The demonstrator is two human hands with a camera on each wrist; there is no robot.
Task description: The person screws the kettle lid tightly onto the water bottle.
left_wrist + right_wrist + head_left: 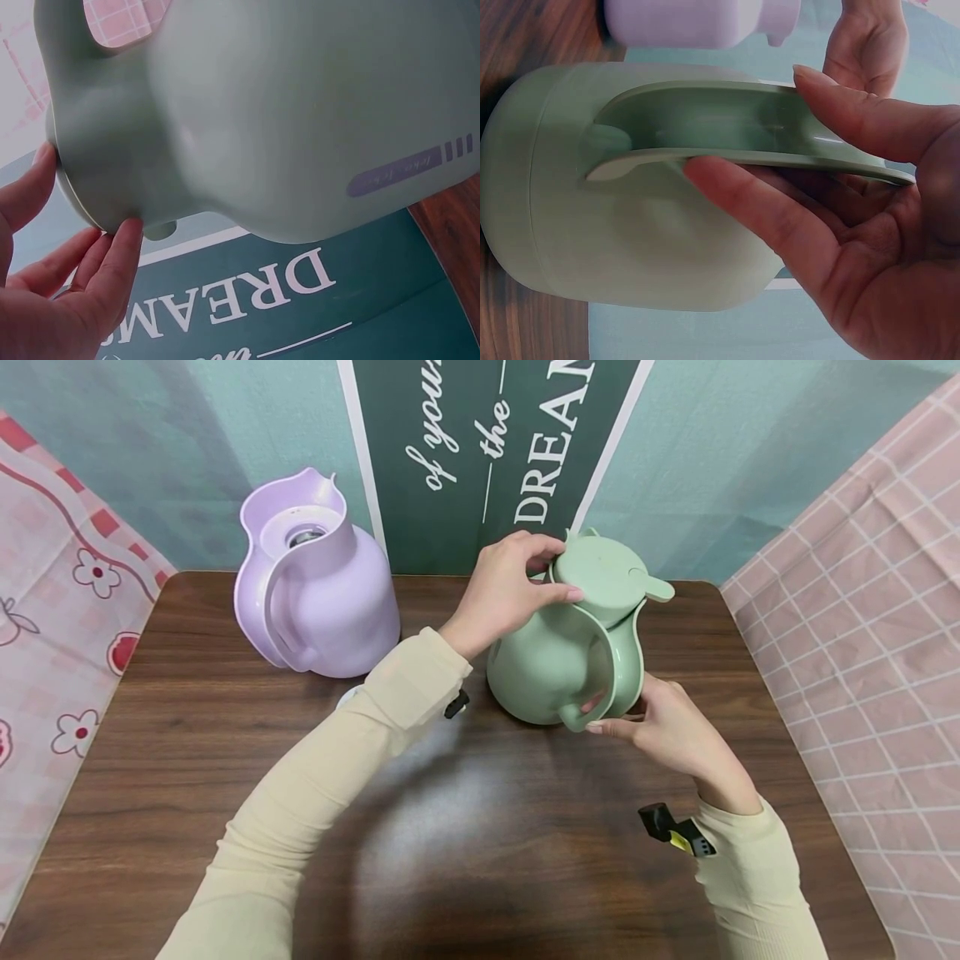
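Observation:
A light green vacuum jug (536, 656) stands on the table at the right of centre, its round lid (600, 568) seated on the neck. My left hand (506, 585) holds the lid from the left, thumb on the near side and fingers at the far side. In the left wrist view, those fingertips sit at the neck's rim. Low on the jug's right side, my right hand (678, 731) grips the broad handle (742, 157), with thumb and fingers on opposite sides. A lilac vacuum jug (341, 602) without a lid stands to the left, its mouth exposed.
Part of a small white object (349, 695) peeks out behind my left sleeve. A teal backdrop with a lettered dark panel (442, 535) rises behind the wooden table (525, 860). Pink checked cloth (862, 652) borders the right side, patterned cloth (45, 652) the left.

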